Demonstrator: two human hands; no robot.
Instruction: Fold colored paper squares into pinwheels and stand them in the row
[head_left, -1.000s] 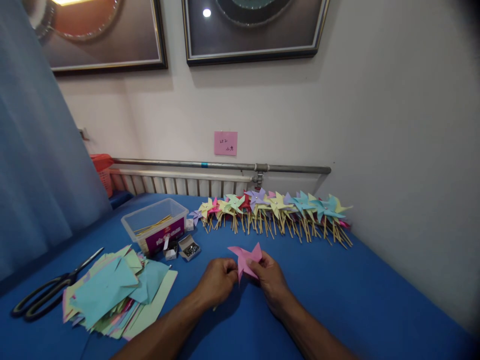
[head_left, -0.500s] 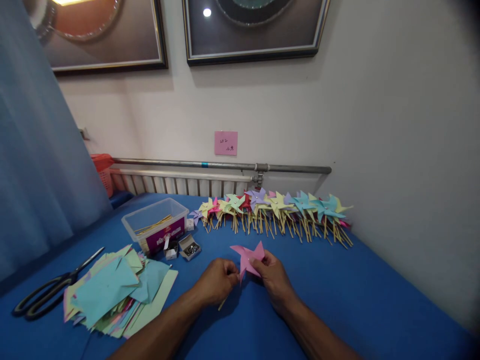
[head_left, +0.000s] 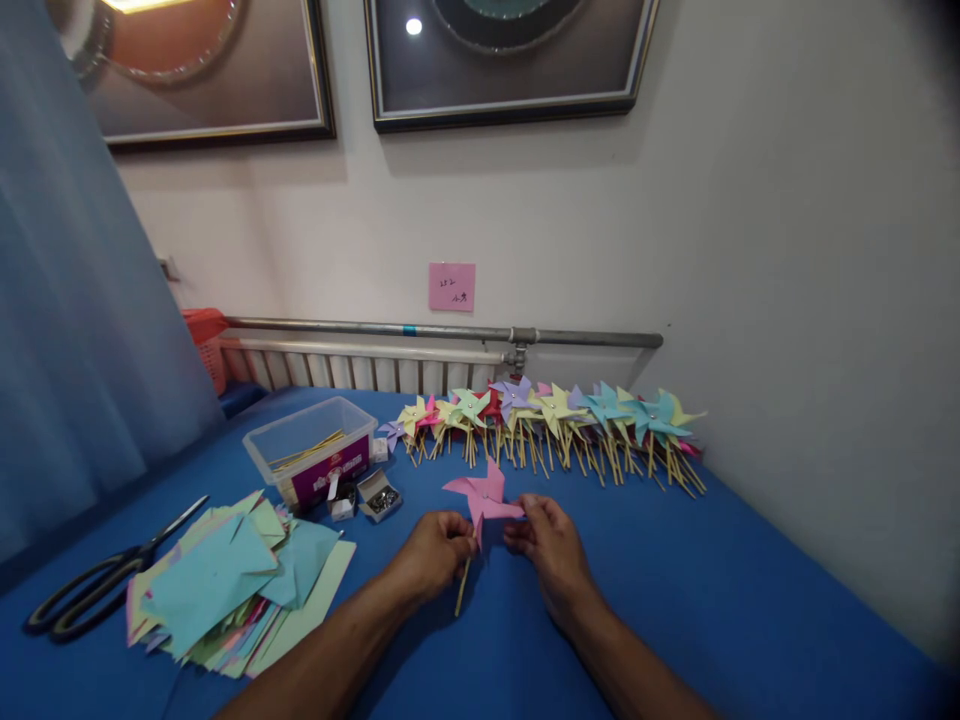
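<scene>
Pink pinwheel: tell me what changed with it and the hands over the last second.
The pink pinwheel rose a little, shifted left and turned. A wooden stick now shows below it, slanting down under the left hand; earlier little of it showed. The right hand moved slightly right, its fingers at a blade tip. Both hands kept their hold. The finished pinwheels, paper stack and scissors stayed put.

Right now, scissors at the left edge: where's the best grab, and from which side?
Take the scissors by the black handle loops at the near-left end, coming from above. They lie flat on the blue table, blades pointing away toward the paper stack, so the loops are the free, blunt end.
</scene>
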